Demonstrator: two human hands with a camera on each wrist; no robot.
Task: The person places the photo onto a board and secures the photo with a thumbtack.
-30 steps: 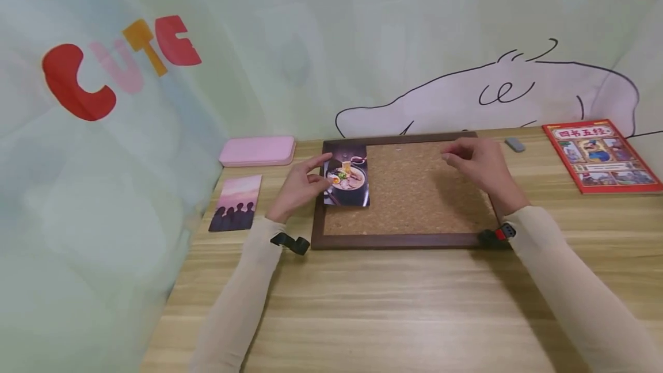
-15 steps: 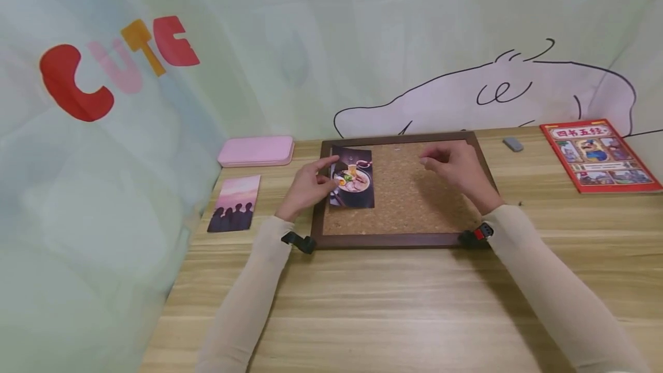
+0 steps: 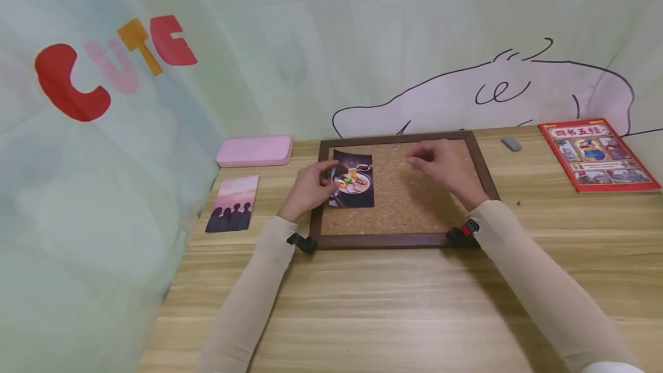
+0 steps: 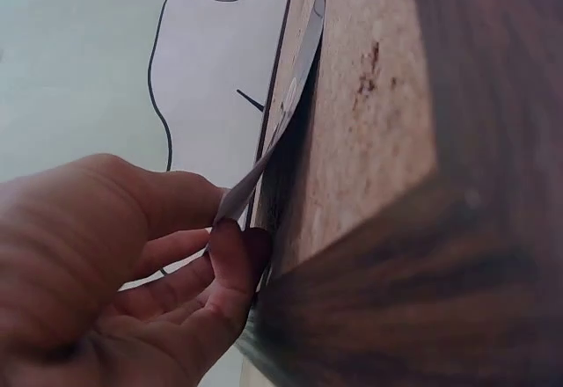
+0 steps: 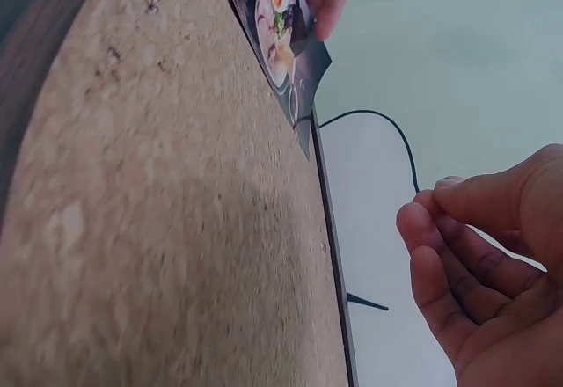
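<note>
My left hand (image 3: 309, 189) pinches the left edge of a photo card (image 3: 357, 191) with a ramen bowl on it. In the left wrist view the thumb is on top of the card and fingers are beneath it, and the card stands slightly bowed off the cork. Below lies a cork board (image 3: 362, 222) in a dark brown frame. Over the board's right half is my right hand (image 3: 442, 166), thumb and index fingertips pressed together. In the right wrist view the fingertips of my right hand (image 5: 493, 255) meet; I cannot tell whether something tiny is between them.
A photo card with a pink sky and silhouettes (image 3: 233, 203) lies left of the board, below a pink case (image 3: 254, 151). To the right are a grey eraser-like block (image 3: 511, 143) and a red-bordered book (image 3: 598, 154). A printed curtain (image 3: 290, 45) hangs behind the table.
Both hands have moved inward over the board. The ramen photo has shifted slightly right relative to the frame, carried by my left hand; my right hand has come left toward it.
</note>
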